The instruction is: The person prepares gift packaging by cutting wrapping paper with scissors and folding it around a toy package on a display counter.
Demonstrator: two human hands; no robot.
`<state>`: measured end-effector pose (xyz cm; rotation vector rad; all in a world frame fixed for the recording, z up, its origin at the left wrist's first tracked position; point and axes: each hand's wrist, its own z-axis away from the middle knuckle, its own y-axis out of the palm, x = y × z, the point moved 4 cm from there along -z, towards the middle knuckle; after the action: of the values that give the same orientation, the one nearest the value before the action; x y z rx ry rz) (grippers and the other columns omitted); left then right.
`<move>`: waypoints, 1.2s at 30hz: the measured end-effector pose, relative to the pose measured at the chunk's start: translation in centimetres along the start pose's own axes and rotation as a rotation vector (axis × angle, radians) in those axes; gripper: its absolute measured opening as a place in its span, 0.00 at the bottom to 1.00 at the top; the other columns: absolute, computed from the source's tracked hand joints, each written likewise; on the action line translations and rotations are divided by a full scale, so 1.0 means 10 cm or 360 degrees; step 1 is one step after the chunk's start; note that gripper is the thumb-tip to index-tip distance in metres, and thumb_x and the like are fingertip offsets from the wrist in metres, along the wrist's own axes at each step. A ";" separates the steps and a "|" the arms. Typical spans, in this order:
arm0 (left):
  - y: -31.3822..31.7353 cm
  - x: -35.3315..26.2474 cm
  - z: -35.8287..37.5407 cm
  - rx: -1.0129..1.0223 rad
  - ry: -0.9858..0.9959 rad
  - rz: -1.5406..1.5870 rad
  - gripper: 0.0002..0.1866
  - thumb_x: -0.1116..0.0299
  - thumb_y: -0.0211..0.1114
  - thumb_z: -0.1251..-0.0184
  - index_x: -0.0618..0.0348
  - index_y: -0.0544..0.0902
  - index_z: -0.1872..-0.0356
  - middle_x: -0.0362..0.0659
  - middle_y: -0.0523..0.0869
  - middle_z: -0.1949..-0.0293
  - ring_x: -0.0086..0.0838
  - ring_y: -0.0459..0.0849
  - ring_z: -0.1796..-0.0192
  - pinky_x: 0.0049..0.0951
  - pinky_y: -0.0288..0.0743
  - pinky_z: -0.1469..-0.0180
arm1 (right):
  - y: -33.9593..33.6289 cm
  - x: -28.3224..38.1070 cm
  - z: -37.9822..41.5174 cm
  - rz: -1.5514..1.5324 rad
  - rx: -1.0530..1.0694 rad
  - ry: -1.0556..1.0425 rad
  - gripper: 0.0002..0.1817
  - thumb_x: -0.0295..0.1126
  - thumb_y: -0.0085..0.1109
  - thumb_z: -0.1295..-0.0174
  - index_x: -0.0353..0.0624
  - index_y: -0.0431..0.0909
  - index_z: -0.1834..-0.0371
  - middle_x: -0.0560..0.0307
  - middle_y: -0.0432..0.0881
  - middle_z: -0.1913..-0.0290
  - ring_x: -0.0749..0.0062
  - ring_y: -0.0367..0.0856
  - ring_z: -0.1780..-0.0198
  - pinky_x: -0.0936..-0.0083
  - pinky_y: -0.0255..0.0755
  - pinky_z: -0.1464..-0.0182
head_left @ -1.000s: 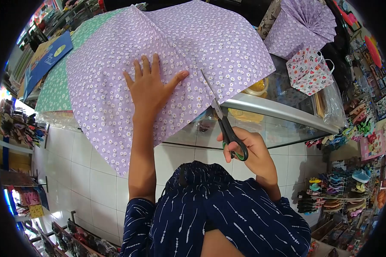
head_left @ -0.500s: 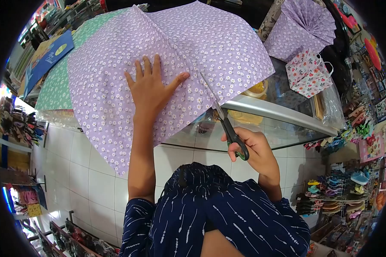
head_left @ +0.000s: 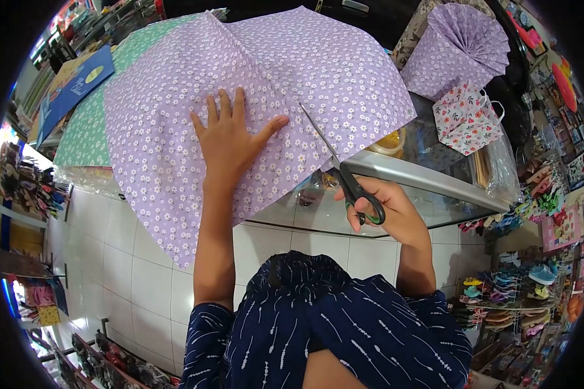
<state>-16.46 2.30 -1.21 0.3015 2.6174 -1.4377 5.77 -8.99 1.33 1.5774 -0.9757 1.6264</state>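
Observation:
Purple paper with small white flowers (head_left: 156, 129) spreads over the counter, its front corner hanging past the edge. My left hand (head_left: 230, 142) lies flat on it with fingers spread. In my right hand (head_left: 383, 204) are black-handled scissors (head_left: 349, 181), held by the finger loops. One long blade lies over the paper, pointing up and left; the other blade is mostly hidden under the sheet at its front edge. Green flowered paper (head_left: 84, 139) shows beneath at the left.
A glass counter with a metal edge (head_left: 428, 178) runs below the paper. At the right stand a pleated purple paper piece (head_left: 457, 55) and a small floral bag (head_left: 467, 120). A blue packet (head_left: 78, 91) lies at the left. Racks of sandals (head_left: 512, 288) are at the lower right.
My right hand and the scissors have moved slightly up and to the right, with the handles nearer the paper's edge. My left hand stays flat in about the same place.

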 end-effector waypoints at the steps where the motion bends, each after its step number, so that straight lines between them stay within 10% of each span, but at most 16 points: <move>1: 0.00 0.00 0.00 -0.0006 0.0002 -0.0002 0.54 0.21 0.46 0.52 0.59 0.66 0.34 0.59 0.63 0.34 0.51 0.57 0.29 0.58 0.34 0.30 | 0.00 0.01 0.00 0.0009 0.0001 0.0005 0.27 0.52 0.52 0.35 0.36 0.75 0.52 0.63 0.76 0.79 0.87 0.67 0.78 0.87 0.54 0.76; 4: 0.02 0.00 0.00 -0.0022 0.0005 -0.0001 0.54 0.21 0.46 0.51 0.59 0.66 0.34 0.59 0.64 0.34 0.51 0.57 0.29 0.58 0.34 0.30 | 0.00 -0.02 -0.01 -0.0157 -0.0010 0.0066 0.11 0.27 0.52 0.36 0.33 0.75 0.54 0.64 0.74 0.71 0.82 0.75 0.74 0.86 0.64 0.70; 7: 0.02 0.00 0.01 -0.0031 0.0009 0.0001 0.54 0.21 0.46 0.51 0.59 0.66 0.35 0.60 0.64 0.34 0.51 0.57 0.29 0.58 0.34 0.30 | 0.03 0.02 -0.02 -0.0058 -0.0061 0.0046 0.10 0.25 0.50 0.37 0.33 0.74 0.54 0.63 0.74 0.72 0.81 0.75 0.73 0.85 0.64 0.69; 10: 0.03 -0.01 0.01 -0.0042 0.0022 -0.0001 0.54 0.21 0.46 0.51 0.59 0.67 0.35 0.60 0.64 0.34 0.51 0.58 0.30 0.58 0.34 0.30 | 0.03 -0.04 -0.01 -0.0077 -0.0042 0.0037 0.10 0.24 0.49 0.36 0.33 0.74 0.54 0.63 0.74 0.74 0.82 0.75 0.73 0.85 0.65 0.68; 13: 0.04 0.00 0.01 -0.0049 0.0025 0.0001 0.54 0.21 0.46 0.51 0.59 0.67 0.35 0.60 0.64 0.34 0.51 0.58 0.30 0.58 0.33 0.30 | 0.05 -0.07 -0.01 0.0097 -0.0092 -0.0092 0.26 0.51 0.50 0.34 0.35 0.75 0.52 0.63 0.76 0.79 0.88 0.65 0.79 0.87 0.52 0.77; 22: 0.04 0.00 0.01 -0.0033 0.0015 0.0008 0.54 0.20 0.46 0.52 0.59 0.66 0.34 0.60 0.64 0.35 0.51 0.58 0.30 0.58 0.33 0.30 | 0.03 -0.05 0.01 0.0066 -0.0145 -0.0033 0.10 0.27 0.54 0.36 0.33 0.75 0.55 0.61 0.75 0.72 0.82 0.73 0.74 0.85 0.66 0.69; 36: 0.02 -0.02 0.03 -0.0025 0.0005 0.0036 0.54 0.21 0.46 0.51 0.60 0.67 0.35 0.60 0.64 0.34 0.51 0.57 0.29 0.58 0.33 0.30 | -0.05 0.04 -0.22 -0.0022 0.0037 0.0041 0.14 0.34 0.56 0.35 0.31 0.76 0.56 0.62 0.74 0.75 0.83 0.73 0.74 0.84 0.65 0.69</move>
<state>-16.16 2.17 -1.49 0.3307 2.6179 -1.4099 5.04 -6.85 1.79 1.5712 -0.9336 1.6505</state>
